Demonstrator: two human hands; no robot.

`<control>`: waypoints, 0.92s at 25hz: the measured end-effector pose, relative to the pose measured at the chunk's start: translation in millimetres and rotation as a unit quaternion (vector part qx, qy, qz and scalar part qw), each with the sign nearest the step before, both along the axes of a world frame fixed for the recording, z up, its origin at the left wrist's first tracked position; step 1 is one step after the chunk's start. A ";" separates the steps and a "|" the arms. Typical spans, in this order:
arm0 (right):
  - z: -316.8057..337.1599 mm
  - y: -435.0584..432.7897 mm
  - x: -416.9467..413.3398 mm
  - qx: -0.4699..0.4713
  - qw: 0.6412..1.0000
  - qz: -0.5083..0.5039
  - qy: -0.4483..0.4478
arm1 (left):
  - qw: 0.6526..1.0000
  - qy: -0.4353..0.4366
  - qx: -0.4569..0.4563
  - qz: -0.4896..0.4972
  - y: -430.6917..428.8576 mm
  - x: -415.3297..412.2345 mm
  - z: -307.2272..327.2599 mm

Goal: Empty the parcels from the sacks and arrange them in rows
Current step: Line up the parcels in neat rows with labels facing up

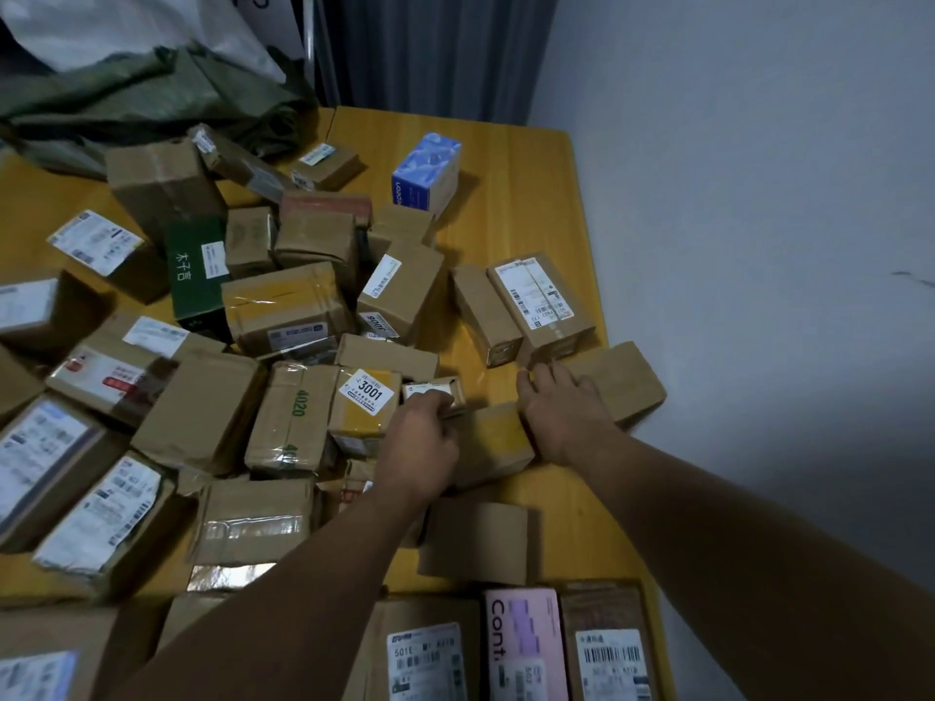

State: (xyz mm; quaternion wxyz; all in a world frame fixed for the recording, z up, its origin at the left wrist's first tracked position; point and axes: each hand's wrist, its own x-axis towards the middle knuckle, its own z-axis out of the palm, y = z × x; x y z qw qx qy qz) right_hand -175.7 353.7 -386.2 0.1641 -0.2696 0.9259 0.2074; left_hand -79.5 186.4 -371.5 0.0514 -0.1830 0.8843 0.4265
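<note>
Several brown cardboard parcels lie heaped on a yellow wooden table (pixel 511 204). My left hand (pixel 420 442) reaches into the pile and grips a small parcel with a white label (pixel 442 389), next to the box marked 3001 (pixel 367 404). My right hand (pixel 561 412) lies flat, fingers spread, on a plain brown parcel (pixel 627 382) at the table's right edge. Another brown parcel (pixel 493 442) sits between my two hands. A crumpled green sack (pixel 152 98) and a white sack (pixel 126 22) lie at the far left.
Two long parcels (pixel 526 308) lie side by side beyond my right hand. A blue box (pixel 427 172) stands farther back. Near me lie a pink box (pixel 523 645) and labelled parcels (pixel 425 655). A grey wall (pixel 759 245) runs along the table's right edge, with curtains (pixel 430 48) behind.
</note>
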 end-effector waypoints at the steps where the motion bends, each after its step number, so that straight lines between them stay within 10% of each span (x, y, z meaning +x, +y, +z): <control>1: 6.6 3.9 5.8 -0.001 1.000 0.004 0.019 | 1.000 -0.006 0.011 -0.001 0.4 -0.2 2.0; 8: 89.4 30.1 38.0 -0.075 0.981 -0.022 0.177 | 0.982 -0.067 0.171 0.038 19.2 8.1 48.1; 17: 112.0 46.9 122.4 -0.241 0.948 0.030 0.204 | 0.806 -0.149 0.562 0.107 30.4 24.9 101.1; 23: 117.7 46.0 132.3 -0.414 0.885 -0.192 0.088 | 0.846 -0.137 0.508 0.083 31.7 37.0 85.7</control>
